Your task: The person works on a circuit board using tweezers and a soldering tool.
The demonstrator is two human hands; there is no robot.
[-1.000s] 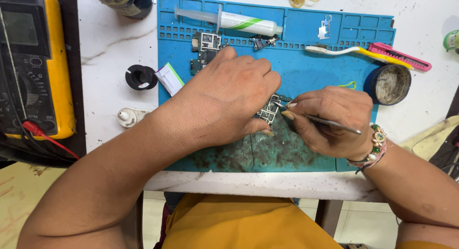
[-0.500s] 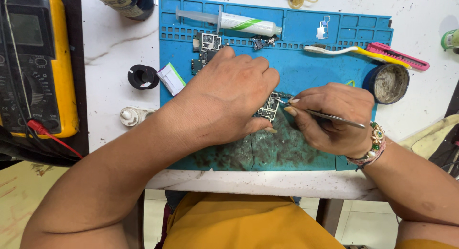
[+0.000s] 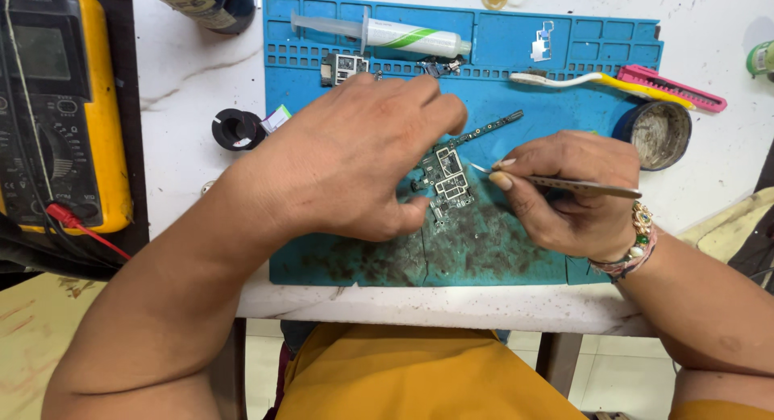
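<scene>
A small green circuit board (image 3: 448, 175) lies on the blue work mat (image 3: 564, 81), tilted with a thin arm pointing up and right. My left hand (image 3: 355, 158) presses on the board's left side, thumb at its lower edge and fingers curled over its top. My right hand (image 3: 564, 190) pinches metal tweezers (image 3: 564, 182), their tip touching the board's right edge. A beaded bracelet (image 3: 633, 243) circles my right wrist.
A yellow multimeter (image 3: 60, 106) with a red lead sits far left. On the mat's top edge lie a syringe (image 3: 387, 33), a second small board (image 3: 343, 67), a toothbrush (image 3: 597, 79) and a pink tool (image 3: 673, 87). A round tin (image 3: 657, 131) and a black ring (image 3: 238, 128) flank the mat.
The view has moved closer. My left hand has lifted its fingers, so more of the board shows. The tweezers stay at the board's right edge.
</scene>
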